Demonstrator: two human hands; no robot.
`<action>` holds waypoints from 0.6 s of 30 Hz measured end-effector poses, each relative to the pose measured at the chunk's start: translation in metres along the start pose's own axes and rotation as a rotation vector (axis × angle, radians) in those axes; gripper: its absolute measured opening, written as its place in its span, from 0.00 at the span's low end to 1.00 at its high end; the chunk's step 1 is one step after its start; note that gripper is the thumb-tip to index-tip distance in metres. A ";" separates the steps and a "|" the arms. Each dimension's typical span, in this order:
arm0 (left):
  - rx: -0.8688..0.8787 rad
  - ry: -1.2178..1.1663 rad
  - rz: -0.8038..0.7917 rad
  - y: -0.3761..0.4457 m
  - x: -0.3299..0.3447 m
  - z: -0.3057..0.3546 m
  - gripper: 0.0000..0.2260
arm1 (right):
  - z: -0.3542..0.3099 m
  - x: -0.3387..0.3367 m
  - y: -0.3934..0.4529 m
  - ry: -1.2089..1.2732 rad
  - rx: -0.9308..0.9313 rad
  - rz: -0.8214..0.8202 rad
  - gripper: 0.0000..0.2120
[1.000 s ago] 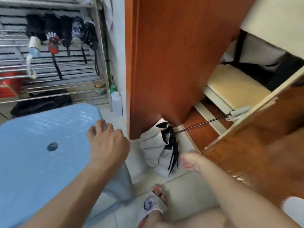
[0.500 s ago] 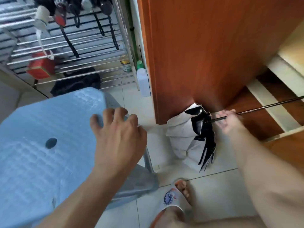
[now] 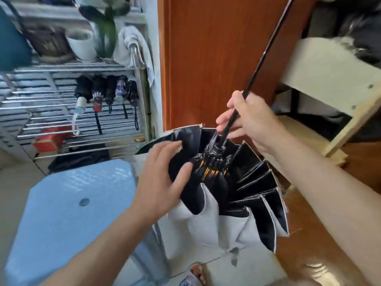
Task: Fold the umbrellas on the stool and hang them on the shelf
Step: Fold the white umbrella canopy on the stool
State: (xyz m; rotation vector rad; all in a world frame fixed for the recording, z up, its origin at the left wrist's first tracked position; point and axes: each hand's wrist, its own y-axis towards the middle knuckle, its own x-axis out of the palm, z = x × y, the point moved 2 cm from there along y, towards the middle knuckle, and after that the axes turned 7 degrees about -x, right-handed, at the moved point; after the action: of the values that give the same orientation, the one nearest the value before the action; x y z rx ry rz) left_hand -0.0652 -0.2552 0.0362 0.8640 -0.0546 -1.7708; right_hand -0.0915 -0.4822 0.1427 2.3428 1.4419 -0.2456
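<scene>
The umbrella [image 3: 237, 182] is held beside the blue stool [image 3: 72, 203] — its shaft gripped by the right hand [image 3: 249, 120], steadying it while the left hand's [image 3: 162, 178] spread fingers gather canopy folds.

head cam | looks forward-down | close over hands [image 3: 249, 120] | single view

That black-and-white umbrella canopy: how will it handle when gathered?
Likely floppy: the canopy hangs in loose pleats below the shaft. Probably light, since the right hand alone lifts it. Ribs may snag the left hand's fingers.
</scene>
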 end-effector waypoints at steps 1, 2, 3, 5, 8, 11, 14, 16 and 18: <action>0.004 -0.096 0.009 0.007 -0.018 0.029 0.25 | -0.033 -0.002 -0.005 0.001 -0.035 -0.014 0.14; -0.041 -0.177 -0.014 0.013 -0.037 0.053 0.29 | -0.064 -0.001 -0.010 0.023 -0.064 -0.031 0.15; -0.118 -0.251 -0.073 0.018 -0.056 0.071 0.33 | -0.093 0.003 -0.016 0.057 -0.083 -0.056 0.15; -0.212 -0.286 -0.158 0.020 -0.095 0.084 0.41 | -0.143 0.020 -0.026 0.145 -0.105 -0.129 0.15; -0.228 -0.103 -0.114 0.006 -0.153 0.066 0.55 | -0.191 0.070 -0.043 0.261 -0.128 -0.258 0.14; -0.356 -0.021 -0.141 -0.017 -0.201 0.034 0.62 | -0.215 0.134 -0.057 0.399 -0.109 -0.338 0.14; -0.438 0.152 -0.073 -0.038 -0.237 0.008 0.48 | -0.224 0.188 -0.067 0.462 -0.087 -0.425 0.13; -0.434 0.272 -0.025 -0.049 -0.254 -0.007 0.28 | -0.226 0.211 -0.071 0.483 -0.063 -0.494 0.12; -0.429 0.301 0.001 -0.057 -0.273 -0.026 0.17 | -0.230 0.215 -0.061 0.539 -0.049 -0.488 0.13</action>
State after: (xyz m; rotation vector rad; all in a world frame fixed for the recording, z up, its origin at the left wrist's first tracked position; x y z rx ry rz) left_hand -0.0629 0.0066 0.1345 0.7995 0.5037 -1.5524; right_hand -0.0581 -0.1882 0.2657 2.0663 2.2353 0.3225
